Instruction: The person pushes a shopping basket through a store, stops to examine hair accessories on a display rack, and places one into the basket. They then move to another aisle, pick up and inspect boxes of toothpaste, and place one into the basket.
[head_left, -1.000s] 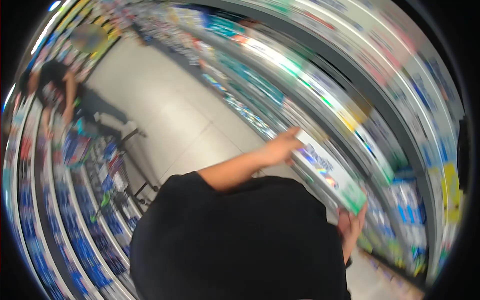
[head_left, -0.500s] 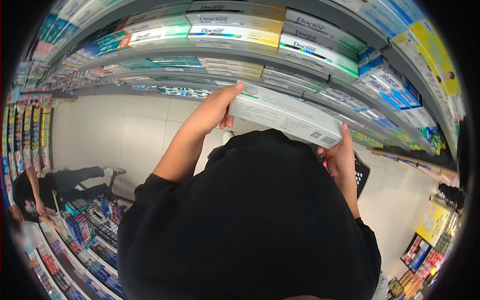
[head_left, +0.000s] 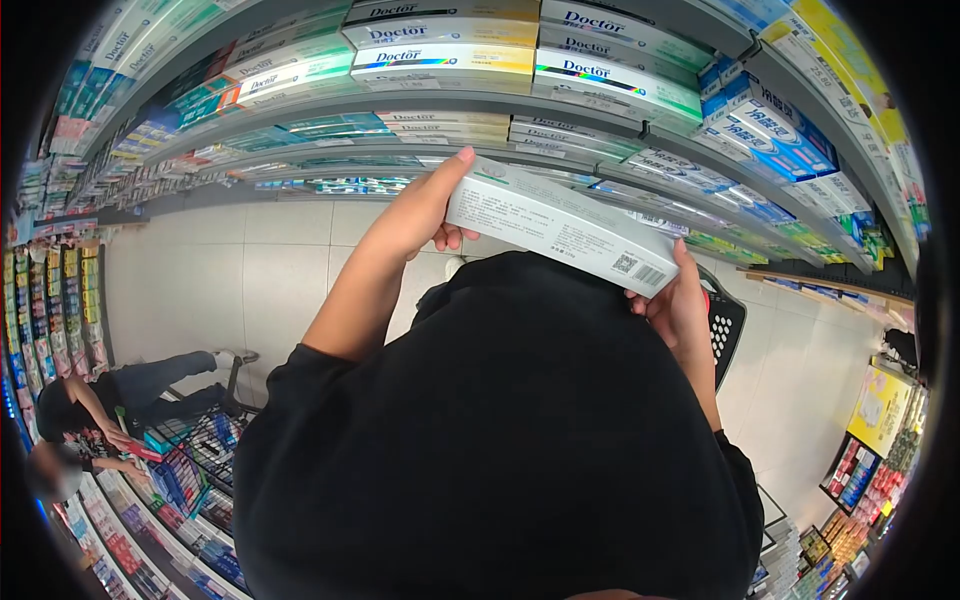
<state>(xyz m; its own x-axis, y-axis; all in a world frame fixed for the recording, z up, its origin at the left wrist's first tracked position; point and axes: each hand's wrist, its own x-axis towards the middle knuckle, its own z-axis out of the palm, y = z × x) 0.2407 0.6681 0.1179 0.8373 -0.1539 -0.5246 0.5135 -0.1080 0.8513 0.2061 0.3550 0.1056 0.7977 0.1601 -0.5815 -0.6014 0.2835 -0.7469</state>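
A long white toothpaste box (head_left: 555, 222) is held lengthwise in front of my chest, its face with small print, a square code and a barcode turned up toward me. My left hand (head_left: 425, 208) grips its left end, thumb on the upper edge and fingers curled underneath. At the other end, my right hand (head_left: 680, 302) pinches the corner near the barcode, the thumb on top. Just beyond the box, rows of white "Doctor" toothpaste boxes (head_left: 440, 62) fill the shelf.
Blue-and-white boxes (head_left: 765, 130) stand farther right on the shelf (head_left: 590, 115). A black basket (head_left: 727, 325) shows beside my right arm. To the left, another person (head_left: 90, 405) leans over a wire cart (head_left: 205, 450) of packages. Pale floor tiles (head_left: 280, 265) lie below.
The box has tilted slightly, bringing more of its printed face into view. My view has shifted a little. The other person's hand now holds a red item over the cart.
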